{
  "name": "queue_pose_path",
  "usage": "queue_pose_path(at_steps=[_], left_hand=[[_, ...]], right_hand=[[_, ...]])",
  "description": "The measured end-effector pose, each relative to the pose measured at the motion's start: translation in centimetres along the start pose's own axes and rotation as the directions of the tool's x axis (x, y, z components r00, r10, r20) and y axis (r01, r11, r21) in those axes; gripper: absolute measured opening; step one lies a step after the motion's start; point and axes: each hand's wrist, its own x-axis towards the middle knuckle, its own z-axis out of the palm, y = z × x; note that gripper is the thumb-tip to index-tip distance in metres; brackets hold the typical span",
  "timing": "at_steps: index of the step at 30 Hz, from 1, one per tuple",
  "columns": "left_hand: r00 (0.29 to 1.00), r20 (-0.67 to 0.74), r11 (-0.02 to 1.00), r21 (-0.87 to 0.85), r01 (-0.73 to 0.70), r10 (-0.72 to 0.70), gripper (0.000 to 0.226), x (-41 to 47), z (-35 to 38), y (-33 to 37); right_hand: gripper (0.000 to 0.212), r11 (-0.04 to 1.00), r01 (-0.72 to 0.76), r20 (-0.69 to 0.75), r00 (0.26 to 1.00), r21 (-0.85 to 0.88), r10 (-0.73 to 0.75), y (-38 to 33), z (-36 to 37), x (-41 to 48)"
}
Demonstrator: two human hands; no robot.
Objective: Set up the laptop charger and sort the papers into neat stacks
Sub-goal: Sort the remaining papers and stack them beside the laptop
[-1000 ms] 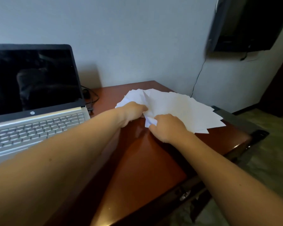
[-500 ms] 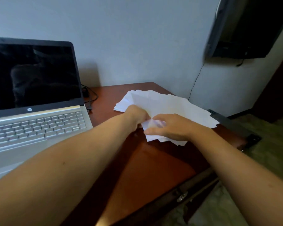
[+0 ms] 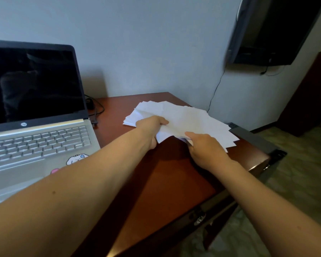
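A fanned pile of white papers [image 3: 185,119] lies at the far right of the reddish wooden desk [image 3: 170,182]. My left hand [image 3: 152,127] grips the pile's near left corner, thumb on top. My right hand [image 3: 205,148] holds the near edge of the sheets from the right side, fingers curled under them. The near edge of the pile is lifted off the desk. An open silver laptop [image 3: 37,138] with a dark screen stands at the left. A black charger cable [image 3: 95,110] lies coiled behind the laptop's right corner.
A dark wall-mounted screen [image 3: 267,34] hangs at the upper right, with a thin wire [image 3: 216,89] running down the wall. A dark flat object [image 3: 252,136] sits past the desk's right edge. A drawer handle [image 3: 199,218] shows on the desk front.
Both hands have gathered the fanned sheets closer together. The right hand moved to the right along the near edge, and the pile's near edge has lifted.
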Motion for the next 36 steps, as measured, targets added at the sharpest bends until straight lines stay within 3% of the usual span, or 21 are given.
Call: queue_pose_path(at_steps=[2, 5, 8, 10, 13, 16, 19, 23, 29, 36], left_hand=[[1.000, 0.009, 1.000, 0.024, 0.020, -0.020, 0.028, -0.3, -0.4, -0.4], [1.000, 0.017, 0.992, 0.125, 0.011, -0.013, 0.017, -0.6, -1.9, -0.1], [1.000, 0.010, 0.953, 0.303, 0.001, -0.004, 0.009, -0.7, -5.9, 1.8], [0.999, 0.026, 0.914, 0.405, 0.028, -0.042, 0.019, -1.4, -9.5, 3.6], [0.999, 0.038, 0.882, 0.472, 0.016, -0.039, 0.046, -2.6, -15.0, 5.9], [0.998, 0.034, 0.876, 0.480, 0.038, -0.062, 0.031, -5.1, -20.5, 8.2], [0.997, -0.012, 0.813, 0.578, 0.068, -0.075, 0.040, -7.9, -27.0, 10.2], [0.985, -0.172, 0.738, 0.668, 0.095, 0.029, 0.035, -12.0, -35.4, 11.9], [0.906, -0.319, 0.648, 0.758, 0.068, 0.279, 0.029, -16.2, -43.8, 11.3], [0.781, -0.403, 0.655, 0.756, -0.009, 0.476, 0.025, -16.7, -47.6, 7.5]], right_hand=[[0.042, 0.993, -0.003, -0.028, 1.000, -0.119, 0.000, -1.0, -0.2, -0.3], [0.041, 0.976, 0.093, -0.058, 0.993, -0.197, -0.107, -3.7, -0.3, -0.9], [0.074, 0.979, 0.182, -0.028, 0.982, -0.093, -0.185, -7.1, -1.2, -1.6], [0.078, 0.967, 0.253, 0.016, 0.967, 0.044, -0.254, -9.8, -2.1, -1.7], [0.062, 0.919, 0.343, -0.017, 0.938, 0.195, -0.347, -14.7, -1.9, -0.8], [0.064, 0.894, 0.393, -0.031, 0.918, 0.215, -0.396, -20.3, -1.0, 0.6], [0.049, 0.846, 0.455, -0.026, 0.884, 0.278, -0.467, -25.7, -0.2, 1.5], [0.028, 0.762, 0.505, 0.061, 0.817, 0.404, -0.573, -32.5, 1.6, 2.0], [0.063, 0.740, 0.557, 0.236, 0.715, 0.377, -0.658, -40.3, 4.4, 1.6], [0.080, 0.795, 0.563, 0.201, 0.771, 0.227, -0.604, -42.7, 6.7, 2.2]])
